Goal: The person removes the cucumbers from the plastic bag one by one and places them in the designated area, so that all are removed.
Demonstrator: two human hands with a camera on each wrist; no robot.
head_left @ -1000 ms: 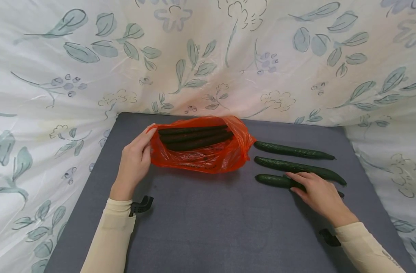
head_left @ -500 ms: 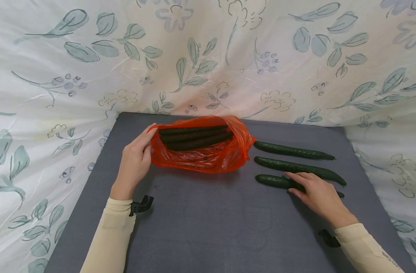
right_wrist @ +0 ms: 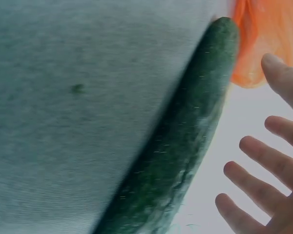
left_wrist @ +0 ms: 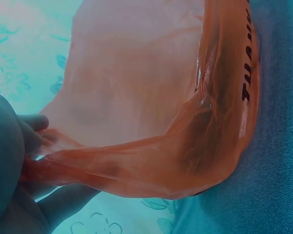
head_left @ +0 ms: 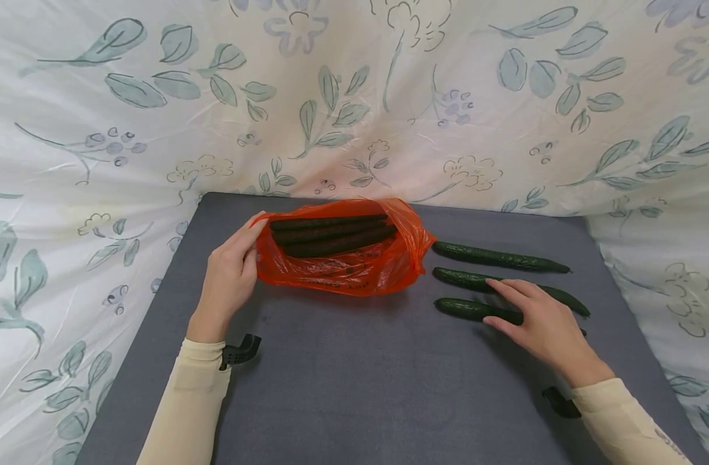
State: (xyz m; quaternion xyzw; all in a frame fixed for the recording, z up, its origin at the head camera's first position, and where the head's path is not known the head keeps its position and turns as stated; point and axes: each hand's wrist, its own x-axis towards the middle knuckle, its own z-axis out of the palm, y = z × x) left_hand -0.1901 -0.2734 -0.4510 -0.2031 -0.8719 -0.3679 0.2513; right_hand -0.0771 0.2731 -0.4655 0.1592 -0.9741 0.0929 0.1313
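Observation:
My left hand [head_left: 229,281] pinches the left edge of an orange-red plastic bag [head_left: 383,274] and keeps its mouth spread. Inside the bag, several dark green cucumbers [head_left: 334,245] lie side by side. To its right, three more lie in a row on the table: a far cucumber [head_left: 500,257], a middle cucumber [head_left: 462,278] and a near cucumber [head_left: 467,309]. Over the near one is my right hand [head_left: 546,329], thumb and fingers apart, covering part of it. The right wrist view shows a cucumber [right_wrist: 185,131] beside the spread fingers [right_wrist: 268,156], with none curled round it.
The dark grey table [head_left: 354,387] reaches back to a white curtain [head_left: 354,97] printed with leaves and flowers. A black wrist strap [head_left: 241,351] is on the left sleeve, and another black strap [head_left: 560,402] is on the right wrist.
My right hand has come off the near cucumber, its fingers spreading and shifting slightly toward the middle one. The left hand and the bag stay where they were.

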